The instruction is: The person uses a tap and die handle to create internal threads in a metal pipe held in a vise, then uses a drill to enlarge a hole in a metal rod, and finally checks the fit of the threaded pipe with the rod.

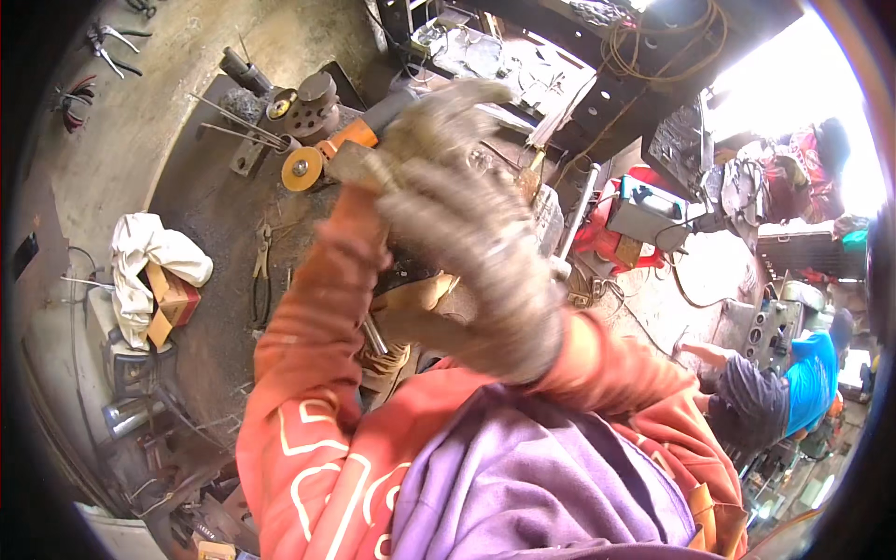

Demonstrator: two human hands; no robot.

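Observation:
Both my hands wear grey-brown work gloves and are smeared by motion. My left hand (437, 119) reaches up from the orange sleeve, fingers stretched to the right. My right hand (481, 247) crosses in front of it, its fingers beside the left glove's cuff and its thumb apart below. Nothing shows in either hand; whether the gloves touch is unclear. Just beyond the left cuff lies an angle grinder (347, 138) with an orange body, its tan disc (301, 169) facing up. The right hand hides part of the bench and the things under it.
Pliers (261, 271) lie on the dark bench, left of my left arm. Metal rods (238, 117) and a drilled round block (313, 110) stand at the back. A white cloth (154, 261) drapes over a carton at left. Another person in a blue shirt (810, 383) bends at far right.

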